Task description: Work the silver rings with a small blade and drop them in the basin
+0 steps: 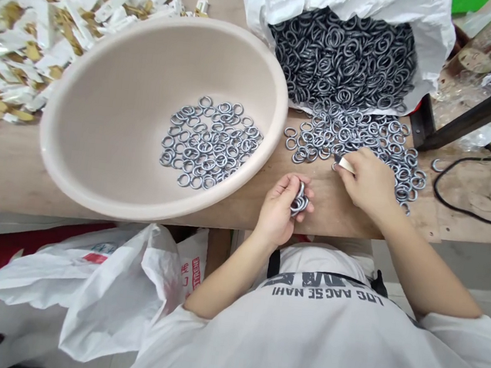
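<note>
Grey metal rings (299, 200) are pinched in the left hand (275, 211); a cream strip (344, 164) is gripped by the right hand (367, 183), its shape poorly seen. Loose rings (357, 140) are spread on the bench (223, 220) beside a beige basin (114, 209), within easy reach of both hands.

Left hand (278, 210) low and near centre, palm turned up, fingers (290, 183) curled inward, closed on a small bunch. Right hand (369, 183) further forward, palm down, fingertips (353, 159) pinched together. Left forearm (227, 270) and right forearm (423, 257) angled inward, hands apart, not touching.
</note>
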A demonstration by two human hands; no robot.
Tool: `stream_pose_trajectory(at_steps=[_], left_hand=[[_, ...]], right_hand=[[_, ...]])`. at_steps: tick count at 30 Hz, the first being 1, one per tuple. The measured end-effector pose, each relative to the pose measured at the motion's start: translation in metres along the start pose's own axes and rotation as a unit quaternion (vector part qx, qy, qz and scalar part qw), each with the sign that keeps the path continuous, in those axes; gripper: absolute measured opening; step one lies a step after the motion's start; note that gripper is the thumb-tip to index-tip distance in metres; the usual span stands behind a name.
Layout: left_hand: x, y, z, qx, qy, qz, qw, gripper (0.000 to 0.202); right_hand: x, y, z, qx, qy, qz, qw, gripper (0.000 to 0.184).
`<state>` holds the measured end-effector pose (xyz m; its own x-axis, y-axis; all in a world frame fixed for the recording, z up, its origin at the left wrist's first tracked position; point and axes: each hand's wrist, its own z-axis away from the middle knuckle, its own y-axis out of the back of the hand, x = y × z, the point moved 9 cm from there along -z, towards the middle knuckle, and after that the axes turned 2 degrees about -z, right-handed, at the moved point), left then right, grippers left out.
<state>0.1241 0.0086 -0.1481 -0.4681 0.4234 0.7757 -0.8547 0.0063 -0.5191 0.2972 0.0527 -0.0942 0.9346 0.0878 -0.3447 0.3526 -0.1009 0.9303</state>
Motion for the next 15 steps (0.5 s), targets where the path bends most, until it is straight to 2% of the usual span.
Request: stream_pose_trajectory(at_steps=[2,3,6,8,9,10,13,15], left_hand=[[-0.003,0.001,-0.001,0.007,0.016,0.008,1.000,0.046],[-0.005,-0.001,-0.002,0.005,0.023,0.006,1.000,0.049],[-0.015,-0.014,-0.001,-0.030,0.048,-0.019,0.998,0.054],[-0.024,-0.025,0.001,-0.065,0.071,-0.030,0.995,0.058],[-0.028,-0.029,0.002,-0.080,0.083,-0.031,0.993,0.059],[-0.031,-0.032,0.004,-0.092,0.093,-0.031,0.991,0.061],[-0.032,-0.035,0.007,-0.108,0.102,-0.027,0.989,0.061],[-0.028,-0.034,0.007,-0.106,0.086,-0.026,0.990,0.058]], right_hand=[[-0.001,0.004,0.006,0.010,-0.002,-0.172,0.985,0.023],[-0.003,0.003,0.011,-0.004,-0.007,-0.270,0.963,0.025],[-0.020,-0.010,0.028,-0.086,-0.029,-0.498,0.862,0.029],[-0.030,-0.017,0.036,-0.115,-0.036,-0.562,0.818,0.030],[-0.032,-0.018,0.038,-0.114,-0.033,-0.569,0.814,0.030],[-0.033,-0.017,0.039,-0.102,-0.025,-0.561,0.821,0.029],[-0.028,-0.007,0.037,-0.035,0.020,-0.496,0.867,0.025],[-0.028,-0.003,0.038,-0.017,0.051,-0.477,0.877,0.023]])
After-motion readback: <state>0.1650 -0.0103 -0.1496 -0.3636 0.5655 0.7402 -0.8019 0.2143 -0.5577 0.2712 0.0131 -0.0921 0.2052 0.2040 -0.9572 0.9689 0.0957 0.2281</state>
